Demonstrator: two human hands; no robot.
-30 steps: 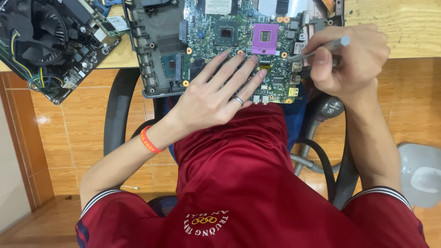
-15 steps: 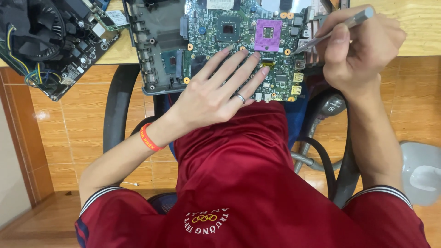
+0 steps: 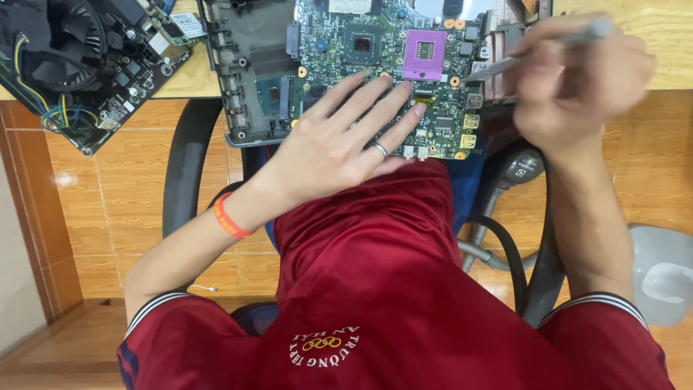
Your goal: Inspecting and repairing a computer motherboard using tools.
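Notably, your left hand (image 3: 339, 141) lay spread flat on the green circuit board (image 3: 382, 65) at the wooden table (image 3: 664, 36) edge while your right hand (image 3: 577, 79) pinched a thin metal tool (image 3: 505, 63); board looked stiff, light, fragile—best held by edges.

The laptop motherboard (image 3: 390, 65) is a matt green board studded with shiny metal solder points, and its purple processor socket (image 3: 426, 52) looks like smooth plastic; just left of the socket sits a dull grey plastic chassis frame (image 3: 245, 65). Right of the socket, a slim tool (image 3: 505, 63) with a glinting metal shaft lies in the blurred right hand (image 3: 577, 79). The left hand (image 3: 339, 144), flat on the board, wears a polished metal ring (image 3: 380, 149), and the table (image 3: 650, 36) under all is smooth, pale varnished wood.
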